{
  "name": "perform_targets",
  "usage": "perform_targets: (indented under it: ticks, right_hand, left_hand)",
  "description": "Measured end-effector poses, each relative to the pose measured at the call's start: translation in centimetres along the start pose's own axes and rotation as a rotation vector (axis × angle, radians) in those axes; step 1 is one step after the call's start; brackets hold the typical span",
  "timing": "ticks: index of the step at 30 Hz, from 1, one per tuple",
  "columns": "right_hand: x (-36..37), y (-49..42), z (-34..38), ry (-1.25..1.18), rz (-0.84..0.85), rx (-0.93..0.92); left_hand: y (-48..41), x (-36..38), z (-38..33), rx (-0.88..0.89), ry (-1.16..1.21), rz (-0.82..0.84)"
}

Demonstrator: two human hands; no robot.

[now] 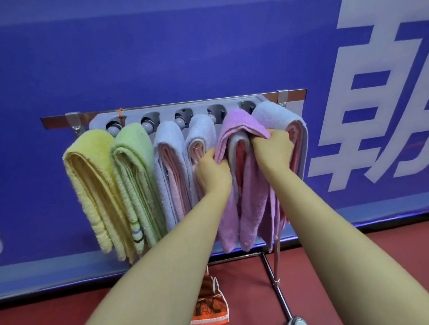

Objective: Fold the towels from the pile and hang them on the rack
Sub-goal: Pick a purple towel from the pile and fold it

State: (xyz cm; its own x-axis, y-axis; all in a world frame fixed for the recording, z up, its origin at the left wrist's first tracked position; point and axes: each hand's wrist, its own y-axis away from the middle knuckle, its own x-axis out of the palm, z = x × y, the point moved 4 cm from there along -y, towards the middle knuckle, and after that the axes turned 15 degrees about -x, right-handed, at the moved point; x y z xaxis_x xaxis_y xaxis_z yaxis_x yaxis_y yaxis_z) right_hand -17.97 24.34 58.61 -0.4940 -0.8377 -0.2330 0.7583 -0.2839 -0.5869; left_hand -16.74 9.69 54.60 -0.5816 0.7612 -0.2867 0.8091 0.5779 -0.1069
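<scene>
Six folded towels hang in a row from the grey plastic rack (pixel 166 116), which hooks onto a chrome rail (pixel 55 122) across a blue banner (pixel 115 47); five round slots show along the rack's top, and the rest is hidden behind cloth. At the far left hangs a yellow towel (pixel 89 181); touching it is a green towel (pixel 132 173) with striped ends; next comes a pale blue towel (pixel 168 175) with pink layers inside; then a second pale blue towel (pixel 201 134), its lower part hidden behind the left hand (pixel 214 172). That hand grips the left edge of the purple towel (pixel 246 200), its fingertips buried in the folds. The purple towel hangs fifth, its top reaching up to the rack; the right hand (pixel 273 150) pinches its upper fold, knuckles toward the camera. The sixth towel (pixel 279 116), pale blue over pink, hangs partly behind that hand. Below, one orange patterned cloth (pixel 209 307) lies on the red floor (pixel 338 278), partly covered by the left forearm; a chrome stand tube (pixel 274 283) runs beside it. The banner's white characters (pixel 383 96) are cut off at the right edge.
</scene>
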Motion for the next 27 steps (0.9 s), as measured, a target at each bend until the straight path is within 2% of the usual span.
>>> perform_targets:
  ticks: [4,7,9,12,17,21,24,27]
  right_hand:
    - [0.8,1.0,-1.8,-0.112,-0.109,0.191]
    - [1.2,1.2,-1.8,-0.101,-0.141,0.223]
    - [1.3,1.6,-1.4,-0.032,-0.169,0.170]
    - [1.3,2.1,-1.5,0.197,-0.182,0.028]
    - [1.9,1.6,-3.8,0.402,-0.018,-0.132]
    - [2.5,1.8,-4.8,0.353,0.103,-0.182]
    - [2.8,1.8,-5.4,0.281,0.075,-0.095]
    - [3.1,2.0,-5.9,0.315,0.086,-0.075]
  left_hand:
    - [-0.1,0.4,1.7,-0.187,0.313,0.010]
    - [-0.3,0.7,2.2,-0.228,0.396,0.052]
    - [-0.6,0.3,2.1,-0.183,0.279,-0.014]
    - [-0.5,-0.9,2.1,-0.129,0.074,-0.152]
    - [-1.6,-1.1,3.0,-0.032,-0.146,-0.151]
    - [-1.4,0.8,3.6,0.014,-0.094,-0.018]
    - [-1.6,1.4,4.4,-0.115,0.058,-0.028]
    - [-1.9,1.0,4.9,-0.138,0.003,-0.055]
